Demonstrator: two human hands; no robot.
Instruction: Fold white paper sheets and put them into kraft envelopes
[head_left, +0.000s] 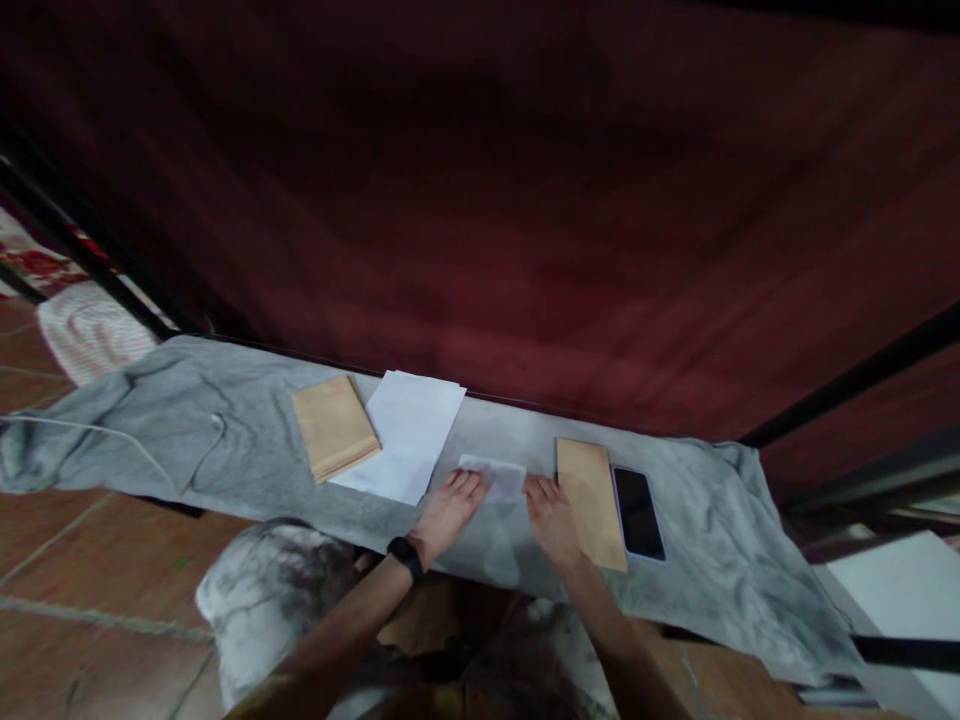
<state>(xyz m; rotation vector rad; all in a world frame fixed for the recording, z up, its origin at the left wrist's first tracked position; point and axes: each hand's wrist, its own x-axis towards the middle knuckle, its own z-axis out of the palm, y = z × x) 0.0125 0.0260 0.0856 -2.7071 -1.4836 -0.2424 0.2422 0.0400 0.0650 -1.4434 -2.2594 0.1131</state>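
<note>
A small folded sheet of white paper lies on the grey cloth in front of me. My left hand, with a black band on its wrist, has its fingers together on the paper's left side. At the right edge, my right hand grips the same paper with curled fingertips; its thumb is hard to make out. Just right of that hand lies a single brown envelope. To the left are a few larger white sheets, partly under a stack of brown envelopes.
A phone with a dark screen lies beside the single envelope. The grey cloth covers a long narrow surface, with folds at both ends. A white cable crosses its left end. Behind it hangs a dark red curtain.
</note>
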